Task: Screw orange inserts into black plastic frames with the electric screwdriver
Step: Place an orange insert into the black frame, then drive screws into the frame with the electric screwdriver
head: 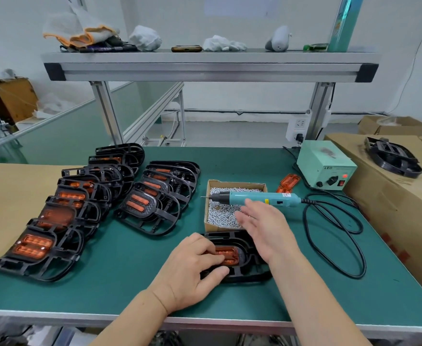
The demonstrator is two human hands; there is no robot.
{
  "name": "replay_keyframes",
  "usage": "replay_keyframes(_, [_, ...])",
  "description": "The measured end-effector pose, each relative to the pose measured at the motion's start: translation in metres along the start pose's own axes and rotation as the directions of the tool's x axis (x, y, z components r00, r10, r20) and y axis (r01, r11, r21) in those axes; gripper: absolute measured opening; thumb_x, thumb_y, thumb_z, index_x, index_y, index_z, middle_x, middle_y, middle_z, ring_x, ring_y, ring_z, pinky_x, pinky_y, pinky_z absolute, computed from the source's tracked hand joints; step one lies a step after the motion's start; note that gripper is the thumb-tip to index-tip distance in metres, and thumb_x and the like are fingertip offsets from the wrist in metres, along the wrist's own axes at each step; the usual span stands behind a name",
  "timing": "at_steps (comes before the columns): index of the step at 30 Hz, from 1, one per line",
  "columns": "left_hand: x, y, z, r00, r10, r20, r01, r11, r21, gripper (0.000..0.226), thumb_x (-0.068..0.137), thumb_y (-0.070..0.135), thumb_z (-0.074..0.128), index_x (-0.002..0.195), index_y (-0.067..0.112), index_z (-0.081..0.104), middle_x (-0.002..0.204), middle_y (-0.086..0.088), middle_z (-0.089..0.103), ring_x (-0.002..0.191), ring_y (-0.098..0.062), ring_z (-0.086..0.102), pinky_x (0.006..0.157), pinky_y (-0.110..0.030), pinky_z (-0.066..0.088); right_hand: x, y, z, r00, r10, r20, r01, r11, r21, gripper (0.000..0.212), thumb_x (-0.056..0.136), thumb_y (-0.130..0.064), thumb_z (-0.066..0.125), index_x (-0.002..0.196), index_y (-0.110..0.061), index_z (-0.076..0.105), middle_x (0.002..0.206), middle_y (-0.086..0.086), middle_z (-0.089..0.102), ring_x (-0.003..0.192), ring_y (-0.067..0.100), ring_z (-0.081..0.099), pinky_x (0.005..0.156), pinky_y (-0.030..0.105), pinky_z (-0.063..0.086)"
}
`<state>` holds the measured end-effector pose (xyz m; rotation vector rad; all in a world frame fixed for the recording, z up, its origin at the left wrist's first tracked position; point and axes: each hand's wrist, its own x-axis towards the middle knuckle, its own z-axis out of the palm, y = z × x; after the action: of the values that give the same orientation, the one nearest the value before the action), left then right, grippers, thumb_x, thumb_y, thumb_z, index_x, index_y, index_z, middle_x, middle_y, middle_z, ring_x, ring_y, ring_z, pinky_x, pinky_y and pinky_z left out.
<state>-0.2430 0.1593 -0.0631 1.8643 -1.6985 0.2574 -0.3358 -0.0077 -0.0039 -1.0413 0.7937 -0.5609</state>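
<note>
While your left hand (192, 268), fingers curled, held the orange ribbed insert (228, 253) down in the black plastic frame (249, 272) at the front of the green bench top (120, 283), your right hand (264, 228) hovered empty, fingers spread. Just beyond it the teal electric screwdriver (274, 197) lay across the cardboard screw box (229, 183), long axis left-right, bit pointing left.

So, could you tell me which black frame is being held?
The frame alone at the front edge: the left hand grips it over its orange insert; the others lie untouched.
</note>
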Motion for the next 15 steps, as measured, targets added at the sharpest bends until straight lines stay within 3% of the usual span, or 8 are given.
replay_keyframes(2, [0.000,0.000,0.000,1.000,-0.007,0.000,0.007,1.000,-0.009,0.029,0.096,0.039,0.059,0.100,0.018,0.078,0.092,0.005,0.062,0.089,-0.015,0.054,0.080,-0.033,0.049,0.013,-0.007,0.005,0.990,0.137,0.015,-0.135,0.938,0.321,0.040,0.099,-0.009,0.061,0.133,0.006,0.046,0.116,0.033,0.057,0.113,0.039,0.061,0.105,0.042,0.050])
replay_keyframes(4, [0.001,0.000,0.000,1.000,-0.009,-0.005,0.009,1.000,-0.012,0.029,0.096,0.038,0.058,0.101,0.018,0.078,0.092,0.006,0.061,0.089,-0.015,0.054,0.080,-0.032,0.049,0.027,-0.010,0.011,0.977,0.215,-0.009,-0.185,0.862,0.472,0.048,0.100,-0.009,0.060,0.140,0.006,0.041,0.116,0.031,0.055,0.110,0.036,0.057,0.107,0.042,0.048])
replay_keyframes(8, [0.000,-0.001,0.000,1.000,-0.004,-0.001,0.004,1.000,-0.004,0.028,0.097,0.038,0.059,0.101,0.017,0.078,0.093,0.005,0.061,0.089,-0.017,0.054,0.079,-0.035,0.049,0.050,-0.011,0.021,0.951,0.302,-0.070,-0.205,0.783,0.587,0.043,0.097,-0.013,0.066,0.134,-0.002,0.046,0.122,0.025,0.058,0.104,0.033,0.058,0.098,0.043,0.052])
replay_keyframes(12, [0.000,-0.002,0.000,1.000,0.023,0.006,-0.023,0.999,0.024,0.028,0.098,0.037,0.057,0.102,0.018,0.077,0.094,0.004,0.060,0.089,-0.018,0.052,0.078,-0.038,0.047,0.059,-0.014,0.026,0.927,0.368,-0.071,-0.234,0.716,0.657,0.051,0.092,-0.025,0.074,0.136,-0.011,0.049,0.124,0.016,0.062,0.098,0.031,0.063,0.067,0.038,0.057])
replay_keyframes(15, [-0.001,-0.004,-0.001,0.999,0.040,0.011,-0.040,0.999,0.036,0.027,0.098,0.036,0.056,0.103,0.018,0.076,0.093,0.003,0.059,0.088,-0.019,0.051,0.077,-0.039,0.046,0.059,-0.014,0.028,0.940,0.331,-0.082,-0.201,0.733,0.650,0.049,0.093,-0.034,0.072,0.132,-0.011,0.053,0.122,0.016,0.062,0.090,0.029,0.064,0.052,0.034,0.057])
